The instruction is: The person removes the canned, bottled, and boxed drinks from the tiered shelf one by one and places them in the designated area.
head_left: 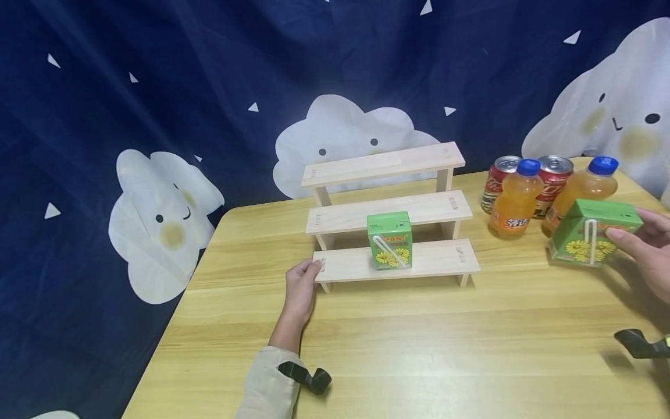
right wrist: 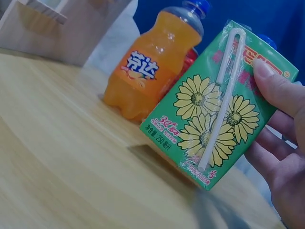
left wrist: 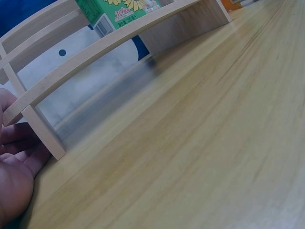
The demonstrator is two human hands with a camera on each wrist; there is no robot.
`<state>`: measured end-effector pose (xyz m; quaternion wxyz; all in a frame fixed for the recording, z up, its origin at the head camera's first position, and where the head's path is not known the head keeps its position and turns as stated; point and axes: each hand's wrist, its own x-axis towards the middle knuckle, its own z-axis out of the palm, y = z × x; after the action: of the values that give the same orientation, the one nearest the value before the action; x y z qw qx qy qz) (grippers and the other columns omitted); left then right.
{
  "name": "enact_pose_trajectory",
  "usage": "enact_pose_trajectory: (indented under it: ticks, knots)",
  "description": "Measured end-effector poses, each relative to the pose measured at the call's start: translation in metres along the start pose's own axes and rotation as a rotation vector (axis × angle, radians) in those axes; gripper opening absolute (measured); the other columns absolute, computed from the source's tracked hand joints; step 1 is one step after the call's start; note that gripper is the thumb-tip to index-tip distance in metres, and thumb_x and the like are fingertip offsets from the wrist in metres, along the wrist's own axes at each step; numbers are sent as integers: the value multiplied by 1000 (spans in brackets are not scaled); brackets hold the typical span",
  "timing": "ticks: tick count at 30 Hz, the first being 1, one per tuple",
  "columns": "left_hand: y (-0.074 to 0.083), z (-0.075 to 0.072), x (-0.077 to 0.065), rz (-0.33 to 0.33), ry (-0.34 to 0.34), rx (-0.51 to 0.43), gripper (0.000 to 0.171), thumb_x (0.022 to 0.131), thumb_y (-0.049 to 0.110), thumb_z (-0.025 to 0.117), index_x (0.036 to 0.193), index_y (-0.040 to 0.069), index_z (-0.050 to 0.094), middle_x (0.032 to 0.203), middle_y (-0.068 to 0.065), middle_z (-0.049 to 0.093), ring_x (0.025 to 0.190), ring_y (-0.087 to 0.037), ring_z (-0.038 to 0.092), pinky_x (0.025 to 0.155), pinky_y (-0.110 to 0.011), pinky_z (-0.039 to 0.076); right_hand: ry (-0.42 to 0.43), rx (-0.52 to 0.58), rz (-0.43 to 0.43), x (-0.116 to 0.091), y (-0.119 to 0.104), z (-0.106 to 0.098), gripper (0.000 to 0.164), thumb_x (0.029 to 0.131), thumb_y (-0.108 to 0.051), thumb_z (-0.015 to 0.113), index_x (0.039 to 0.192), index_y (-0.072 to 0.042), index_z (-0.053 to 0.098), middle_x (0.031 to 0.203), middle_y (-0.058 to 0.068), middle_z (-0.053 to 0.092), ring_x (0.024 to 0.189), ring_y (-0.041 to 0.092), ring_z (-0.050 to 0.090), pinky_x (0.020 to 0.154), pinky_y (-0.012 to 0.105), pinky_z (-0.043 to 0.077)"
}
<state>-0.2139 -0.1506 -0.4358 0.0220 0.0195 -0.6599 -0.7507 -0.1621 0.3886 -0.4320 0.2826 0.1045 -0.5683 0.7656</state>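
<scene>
A three-tier wooden shelf (head_left: 345, 265) stands on the table, with my left hand (head_left: 302, 291) gripping the left end of its lowest step, thumb on top. On that step a green drink carton (head_left: 389, 241) with yellow flowers and a white straw stands upright near the middle. At the right, my right hand (head_left: 651, 250) holds a second green drink carton (head_left: 594, 233) between thumb and fingers. In the right wrist view this held carton (right wrist: 214, 109) is tilted and off the table, its straw facing the camera. The left wrist view shows the hand (left wrist: 19, 176) beside the shelf's leg.
Right of the shelf stand two orange soda bottles (head_left: 515, 203) with blue caps and two red cans (head_left: 492, 186) behind them. A dark blue curtain (head_left: 209, 70) with white clouds hangs behind the wooden table (head_left: 387, 349). Black straps show at both wrists.
</scene>
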Motion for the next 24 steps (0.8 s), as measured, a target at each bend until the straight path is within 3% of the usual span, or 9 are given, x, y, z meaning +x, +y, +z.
enact_pose_trajectory:
  ticks: [8,18,24]
  knots:
    - [0,0,1,-3,-9,-4,32,94,8,50,110,-19,56,97,-11,61,84,-10,64,80,-21,55,13,33,2,0,5,-3,45,81,26,49,114,0,64,98,0,71,78,4,67,67,9,52]
    - [0,1,0,-10,2,-18,32,94,7,50,110,-20,55,95,-9,62,82,-9,64,78,-21,55,36,-60,24,-2,6,-5,46,79,24,53,112,-6,66,98,-5,71,76,1,65,64,7,50]
    - [0,1,0,1,-4,-13,32,94,7,50,109,-19,56,96,-9,62,83,-10,64,79,-21,55,11,24,51,-2,7,-8,49,79,27,48,113,-4,64,100,-2,71,76,4,66,63,10,52]
